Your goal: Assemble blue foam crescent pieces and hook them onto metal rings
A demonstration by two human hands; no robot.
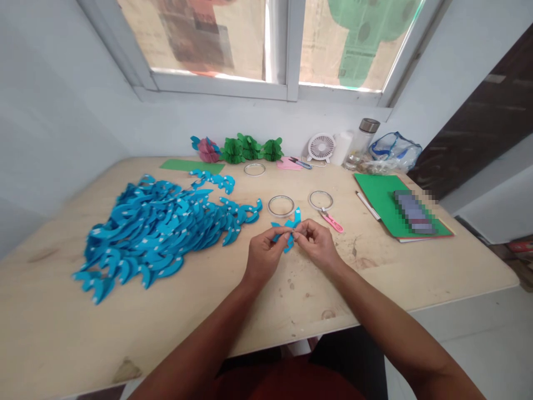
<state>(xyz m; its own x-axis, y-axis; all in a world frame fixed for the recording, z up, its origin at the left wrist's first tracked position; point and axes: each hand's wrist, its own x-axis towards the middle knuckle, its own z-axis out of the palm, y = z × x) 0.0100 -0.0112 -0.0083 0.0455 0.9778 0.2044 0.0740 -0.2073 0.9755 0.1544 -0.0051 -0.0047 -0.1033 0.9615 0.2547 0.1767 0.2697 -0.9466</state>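
Over the middle of the table, my left hand [266, 250] and my right hand [320, 243] meet at the fingertips. Both are closed in a pinch on a blue paper cutout [297, 215], whose curved arms stick out above and below the fingers. A small white patch shows on its upper tip; the pinched part is hidden. To the left lies a big heap of similar blue paper cutouts [154, 228], many with white patches. Just beyond my hands are two thin rolls of tape [281, 215] and a small pink-handled cutter [333, 221].
At the back stand green paper ornaments [250, 148], a pink-and-blue one [207, 151], a small white fan [321, 148] and a glass bottle [366, 139]. Blue-handled snips [302, 163] lie on pink paper. On the right, a phone [414, 212] rests on green sheets [372, 191] beside a pen [367, 205].
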